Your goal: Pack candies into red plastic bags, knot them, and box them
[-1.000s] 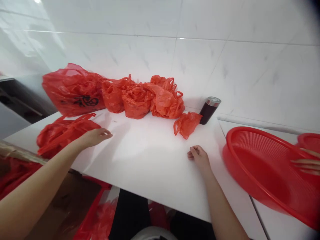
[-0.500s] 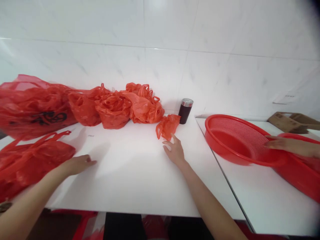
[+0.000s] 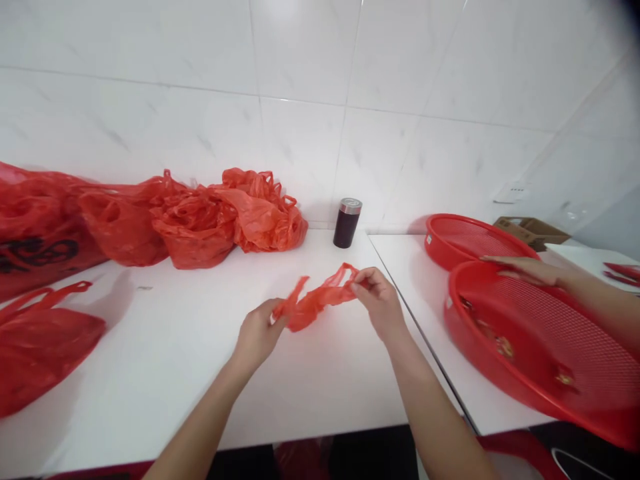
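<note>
Red plastic formed the bag (image 3: pixel 313 305), held between the two hands above the white table (image 3: pixel 200 373), in front of the cup (image 3: pixel 346 225) and slightly to its left. Its long axis ran crosswise, slanting upward in the view from the left hand (image 3: pixel 257 333) to the right hand (image 3: pixel 384 303). One strap (image 3: pixel 299 292) rose beside the left hand, its tip pointing up and to the right; a loop (image 3: pixel 345 267) stood at the right end. Which way the mouth faced could not be told. Left thumb and fingers pinched the left end; right thumb and forefinger pinched the right end beside the loop. The cup stood upright near the tiled wall (image 3: pixel 300 147). Row of sacks (image 3: pixel 195 240): along the wall, left of the cup. To the right stood a near basin (image 3: pixel 455 300), containing items too small to identify, and a far basin (image 3: pixel 435 247). A co-worker's hand (image 3: pixel 530 270) lay over the near basin's rim.
</note>
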`<state>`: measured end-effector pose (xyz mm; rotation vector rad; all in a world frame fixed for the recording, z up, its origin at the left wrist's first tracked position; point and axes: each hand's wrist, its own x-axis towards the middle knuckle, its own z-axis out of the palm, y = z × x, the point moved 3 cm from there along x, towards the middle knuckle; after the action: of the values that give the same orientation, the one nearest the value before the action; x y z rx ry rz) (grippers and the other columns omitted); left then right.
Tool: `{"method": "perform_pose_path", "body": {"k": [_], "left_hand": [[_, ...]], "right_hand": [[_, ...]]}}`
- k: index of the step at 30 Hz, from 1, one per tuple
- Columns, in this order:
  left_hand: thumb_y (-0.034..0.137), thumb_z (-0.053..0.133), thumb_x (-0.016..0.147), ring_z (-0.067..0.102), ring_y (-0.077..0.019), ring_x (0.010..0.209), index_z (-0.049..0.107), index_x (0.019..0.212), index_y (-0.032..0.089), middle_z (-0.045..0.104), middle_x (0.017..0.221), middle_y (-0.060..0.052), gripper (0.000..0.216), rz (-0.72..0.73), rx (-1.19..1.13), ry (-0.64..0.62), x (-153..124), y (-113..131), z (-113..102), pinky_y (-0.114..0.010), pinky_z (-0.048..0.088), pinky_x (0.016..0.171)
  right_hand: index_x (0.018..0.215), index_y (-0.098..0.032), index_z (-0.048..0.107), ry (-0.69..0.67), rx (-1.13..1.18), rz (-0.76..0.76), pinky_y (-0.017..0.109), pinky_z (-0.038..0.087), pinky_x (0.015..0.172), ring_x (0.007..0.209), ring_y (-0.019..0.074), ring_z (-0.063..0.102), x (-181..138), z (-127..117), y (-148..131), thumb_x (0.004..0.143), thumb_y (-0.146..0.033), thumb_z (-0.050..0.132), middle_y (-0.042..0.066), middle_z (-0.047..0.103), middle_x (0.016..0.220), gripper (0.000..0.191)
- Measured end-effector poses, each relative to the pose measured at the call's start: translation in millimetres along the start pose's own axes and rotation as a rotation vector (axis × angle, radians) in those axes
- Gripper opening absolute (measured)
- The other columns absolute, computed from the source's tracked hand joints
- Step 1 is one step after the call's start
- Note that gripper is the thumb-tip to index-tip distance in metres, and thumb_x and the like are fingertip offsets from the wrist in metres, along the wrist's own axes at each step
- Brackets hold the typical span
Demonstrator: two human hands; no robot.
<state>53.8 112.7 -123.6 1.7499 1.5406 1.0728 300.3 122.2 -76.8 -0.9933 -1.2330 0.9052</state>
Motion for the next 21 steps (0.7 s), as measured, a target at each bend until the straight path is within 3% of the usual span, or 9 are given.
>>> {"method": "perform_pose_path", "body": {"k": [2,4,9,11,14,17,19,21], "left_hand": [[0.041,0.053,0.084,0.068,-0.0249,0.084,0.071,0.089,0.021,0.074,0.086,-0.004,0.027,-0.058,-0.076,-0.019,-2.9,-10.8,-9.4,-0.037,0.053,0.078],[0.049,0.053,0.084,0.068,-0.0252,0.089,0.071,0.092,0.020,0.075,0.091,-0.005,0.035,-0.112,-0.145,0.017,-9.2,-23.9,-21.3,-0.036,0.053,0.081],[0.052,0.058,0.079,0.063,-0.0286,0.108,0.069,0.102,0.019,0.072,0.108,-0.010,0.042,-0.211,-0.236,0.120,-34.3,-39.4,-43.4,-0.039,0.049,0.093],[0.051,0.061,0.078,0.062,-0.0283,0.111,0.063,0.114,0.023,0.068,0.119,-0.009,0.046,-0.228,-0.234,0.111,-44.7,-31.2,-50.1,-0.039,0.050,0.093],[0.049,0.065,0.078,0.057,-0.0284,0.116,0.053,0.127,0.031,0.059,0.131,-0.005,0.053,-0.173,-0.043,0.024,-55.9,-5.6,-58.4,-0.041,0.046,0.096],[0.049,0.060,0.082,0.059,-0.0274,0.105,0.061,0.110,0.027,0.064,0.113,-0.004,0.035,-0.126,0.117,-0.080,-60.9,17.3,-60.6,-0.041,0.043,0.094],[0.051,0.054,0.086,0.060,-0.0242,0.087,0.064,0.094,0.023,0.066,0.092,-0.003,0.031,-0.182,0.056,-0.161,-62.6,23.7,-57.3,-0.036,0.046,0.081],[0.051,0.053,0.088,0.057,-0.0205,0.076,0.065,0.086,0.021,0.063,0.080,-0.002,0.032,-0.247,-0.085,-0.231,-64.5,26.6,-50.4,-0.030,0.045,0.070]], "right_hand": [[0.077,-0.021,0.051,0.184,0.050,0.002,0.023,0.043,0.063,0.065,0.0107,0.051,4.9,-23.2,7.9,0.070,-0.028,0.066,-0.003,0.053,0.072,0.018],[0.077,-0.021,0.047,0.305,0.097,0.009,0.023,0.044,0.063,0.066,0.0107,0.052,6.7,-38.8,20.5,0.071,-0.028,0.064,-0.004,0.051,0.073,0.019],[0.081,-0.022,0.049,0.356,0.135,-0.002,0.024,0.044,0.069,0.072,0.0109,0.054,-3.6,-37.4,27.0,0.074,-0.027,0.065,-0.004,0.052,0.078,0.018],[0.088,-0.023,0.053,0.258,0.144,-0.031,0.026,0.046,0.073,0.076,0.0129,0.058,-11.7,-29.4,14.0,0.077,-0.028,0.066,-0.002,0.056,0.081,0.018],[0.099,-0.025,0.054,-0.070,0.136,-0.023,0.030,0.048,0.074,0.080,0.0163,0.061,-24.0,-19.8,-7.9,0.082,-0.030,0.065,0.000,0.062,0.084,0.020],[0.102,-0.024,0.058,-0.458,0.002,0.060,0.030,0.048,0.074,0.081,0.0162,0.061,-32.6,-20.3,-22.7,0.086,-0.033,0.062,0.002,0.063,0.090,0.019],[0.100,-0.022,0.061,-0.691,-0.145,0.071,0.031,0.047,0.080,0.087,0.0166,0.060,-36.0,-24.1,-33.5,0.086,-0.035,0.064,0.004,0.063,0.096,0.019],[0.098,-0.021,0.063,-0.758,-0.274,0.019,0.031,0.045,0.086,0.093,0.0172,0.059,-38.3,-26.1,-50.0,0.085,-0.035,0.066,0.004,0.062,0.098,0.020]]}}
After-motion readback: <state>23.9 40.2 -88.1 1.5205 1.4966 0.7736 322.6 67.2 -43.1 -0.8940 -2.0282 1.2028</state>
